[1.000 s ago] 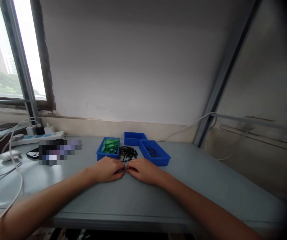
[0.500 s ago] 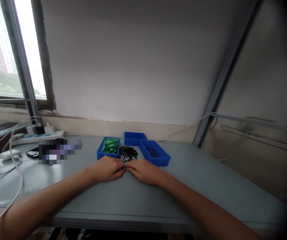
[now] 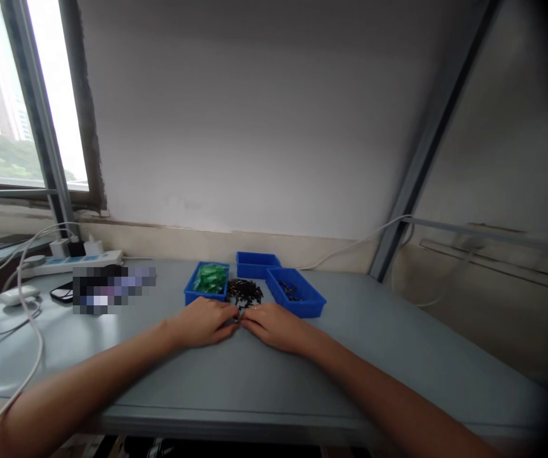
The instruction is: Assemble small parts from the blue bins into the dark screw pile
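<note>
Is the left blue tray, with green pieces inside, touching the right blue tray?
Apart: the head view shows dark pieces and bare table between the left tray and the right tray.

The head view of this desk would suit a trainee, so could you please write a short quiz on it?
1. What colour are the pieces in the left tray? (a) red (b) green (c) yellow
2. True or false: the pile of dark parts lies on the desk.
3. How are the left hand and right hand placed?
Key: 1 b; 2 true; 3 close together, on the near side of the pile.
</note>
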The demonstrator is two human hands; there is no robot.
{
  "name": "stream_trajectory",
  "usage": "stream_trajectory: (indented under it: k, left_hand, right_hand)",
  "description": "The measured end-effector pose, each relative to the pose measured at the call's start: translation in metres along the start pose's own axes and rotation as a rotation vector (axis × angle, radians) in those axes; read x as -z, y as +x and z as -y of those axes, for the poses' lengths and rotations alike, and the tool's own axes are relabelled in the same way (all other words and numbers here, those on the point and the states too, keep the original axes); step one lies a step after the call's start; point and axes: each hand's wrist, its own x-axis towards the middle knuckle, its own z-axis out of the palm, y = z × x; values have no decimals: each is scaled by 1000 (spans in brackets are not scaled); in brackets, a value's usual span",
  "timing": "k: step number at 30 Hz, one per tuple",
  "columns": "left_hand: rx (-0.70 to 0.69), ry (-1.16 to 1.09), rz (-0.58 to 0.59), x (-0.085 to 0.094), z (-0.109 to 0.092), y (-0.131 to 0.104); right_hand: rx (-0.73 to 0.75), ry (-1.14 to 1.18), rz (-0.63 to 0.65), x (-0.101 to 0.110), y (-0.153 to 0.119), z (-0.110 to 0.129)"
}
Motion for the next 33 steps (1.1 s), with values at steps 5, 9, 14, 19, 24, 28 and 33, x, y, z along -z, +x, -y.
stream_trajectory:
  k: [5,9,14,19,24,28,33]
  left_hand:
    - [-22,-4,-2,-1,0,0]
    - [-25,3,10,0,-2,1]
    - [-5,30,34,0,-2,1]
    - [34,15,33,-3,1,1]
    - [64,38,65,-3,1,1]
    - [83,50,98,-2,1,1]
    - [82,42,109,-2,1,1]
  right_hand:
    - [-23,-2,16,1,1,2]
    - [-76,36,-26,2,-1,2]
    - [-67,74,-136,1,-5,1]
    - [62,-15,-110,0,-5,1]
    - [116,-126,-56,-2,-4,1]
    - [148,-171,-34,-2,-5,2]
    - [187,-227,-14,-3,-5,5]
